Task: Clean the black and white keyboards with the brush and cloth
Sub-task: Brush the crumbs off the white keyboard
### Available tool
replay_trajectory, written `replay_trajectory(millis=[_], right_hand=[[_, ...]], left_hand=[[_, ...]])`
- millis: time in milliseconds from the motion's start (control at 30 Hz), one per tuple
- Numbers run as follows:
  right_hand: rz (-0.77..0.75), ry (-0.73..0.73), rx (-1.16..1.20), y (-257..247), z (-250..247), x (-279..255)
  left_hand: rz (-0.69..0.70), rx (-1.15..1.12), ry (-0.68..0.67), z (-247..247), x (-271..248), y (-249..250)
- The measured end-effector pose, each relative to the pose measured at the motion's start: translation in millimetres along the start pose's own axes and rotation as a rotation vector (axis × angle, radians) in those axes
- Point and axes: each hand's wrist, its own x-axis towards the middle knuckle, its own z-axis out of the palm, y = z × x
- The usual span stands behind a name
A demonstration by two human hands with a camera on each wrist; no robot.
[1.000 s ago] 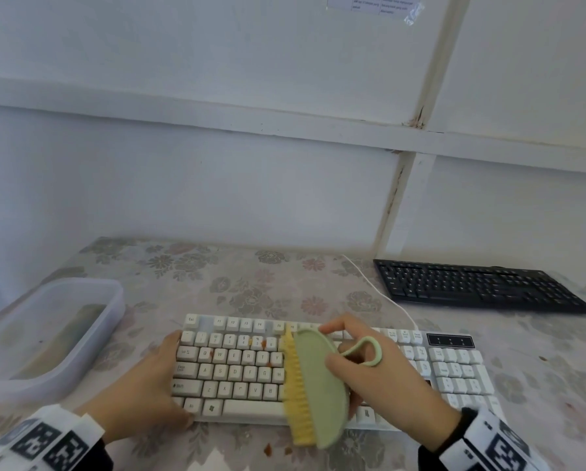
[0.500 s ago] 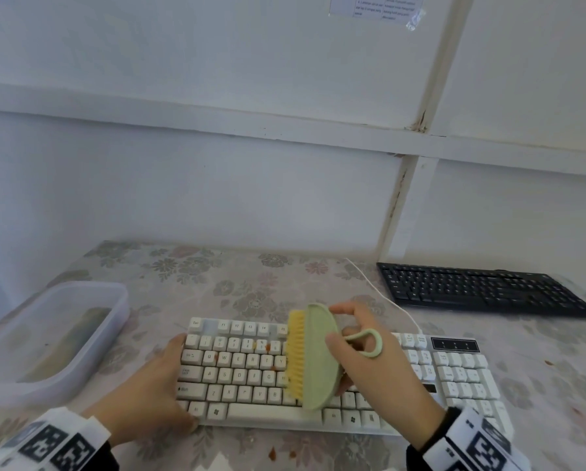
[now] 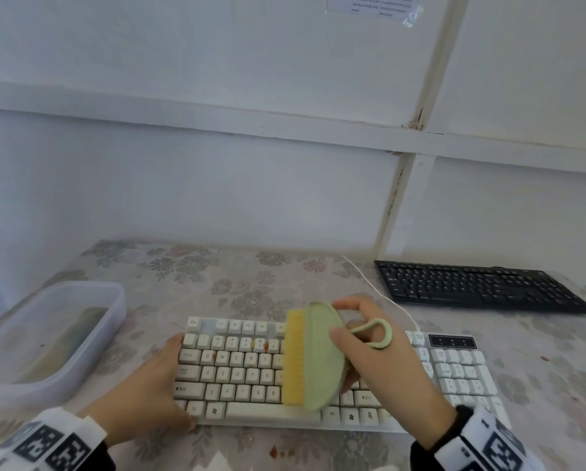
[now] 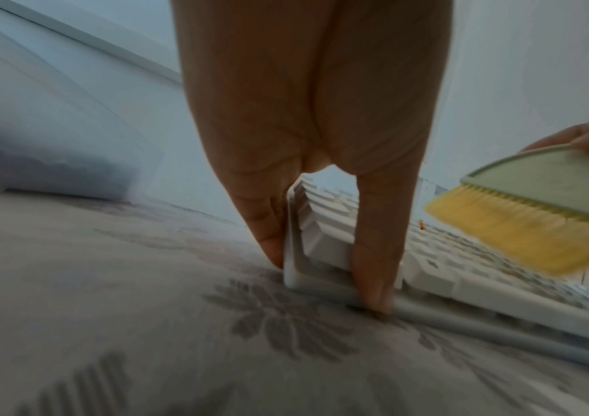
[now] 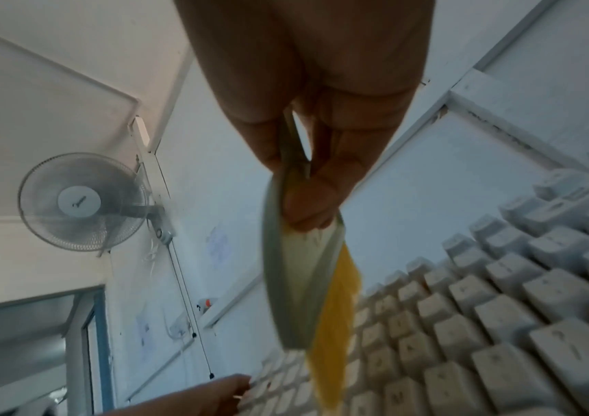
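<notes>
At the far left of the flower-patterned desk sits a translucent plastic tub with something greenish lying in it, too dim to name; it stands apart from the work, likely to stay out of the sweep. Just right of it, your left hand braces the left end of the white full-size keyboard: the left wrist view shows straight fingers pressed against the corner of its frame, curled round nothing, which I judge keeps the board from sliding under the strokes. Over the middle keys, your right hand pinches the pale green half-round brush with yellow bristles between thumb and fingers, its loop handle poking out behind. You hold it on edge, bristles turned left toward the small orange crumbs on the number row, so a stroke can flick them out. Farther right, near the wall, the black keyboard lies well apart, waiting its turn.
</notes>
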Motion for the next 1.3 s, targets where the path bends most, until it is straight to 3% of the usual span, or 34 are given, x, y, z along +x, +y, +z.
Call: replay_trajectory(millis=[100,400,500,633,700,1033,1100,1300], right_hand=[[-0.007,0.029,-0.017,6,6,1],[0.125,-0.228,-0.103,9,-1,-5],[0.097,-0.161,-0.046,-1,-5,-1],[-0.053,0.021,0.02,-4,4,5],[-0.065,0.019,0.016,-1,11,9],[0.142,-0.285,-0.071,4,11,-1],[0.14,-0.263,-0.069,0,8,-1],[-0.009,-0.019,0.078,-7,10,7]], left_hand=[[-0.004,0.014,-0.003,0,0,2],[-0.019,0.05,0.013,1,2,-3],[-0.017,0.031,0.004,1,1,-1],[-0.024,0.034,-0.001,1,2,-3],[-0.022,0.036,0.003,1,2,-3],[-0.03,0.027,0.018,2,1,-2],[-0.018,0.013,0.014,2,0,0],[0.003,-0.006,0.019,1,-2,4]])
